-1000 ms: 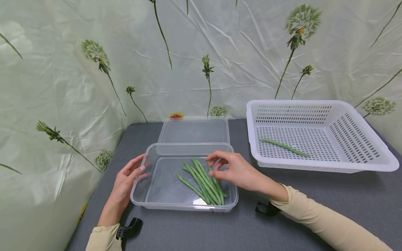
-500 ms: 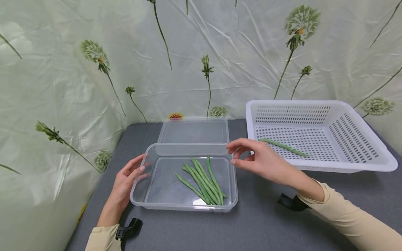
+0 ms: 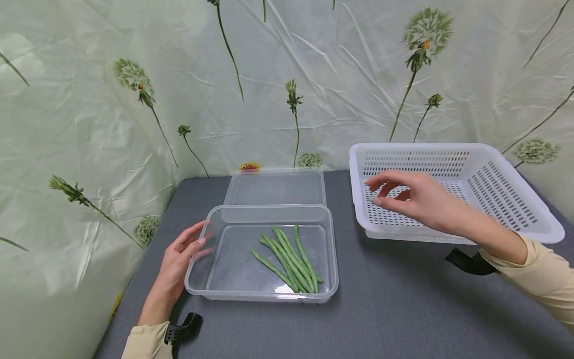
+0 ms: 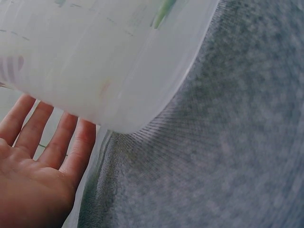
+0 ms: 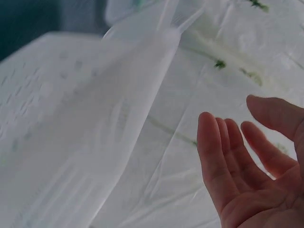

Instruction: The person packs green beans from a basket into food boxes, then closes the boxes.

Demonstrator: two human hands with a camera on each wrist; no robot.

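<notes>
The left hand [image 3: 179, 264] lies flat on the grey table [image 3: 394, 309] with its fingers straight, their tips resting against the left wall of the clear plastic tub [image 3: 262, 249]; it grips nothing. In the left wrist view the same fingers [image 4: 57, 142] sit loose beside the tub's rounded corner. Inside the tub a bunch of green beans [image 3: 289, 259] lies at a slant toward the right side. The tub's clear lid [image 3: 275, 187] lies flat just behind it.

The right hand [image 3: 421, 202] hangs over the left part of the white basket [image 3: 515, 199], fingers loosely bent and spread, thumb and forefinger apart, holding nothing. The right wrist view shows the palm [image 5: 256, 175] open with fingers nearly straight. Whether a bean lies in the basket under the hand cannot be told, since the hand covers that part of the floor
</notes>
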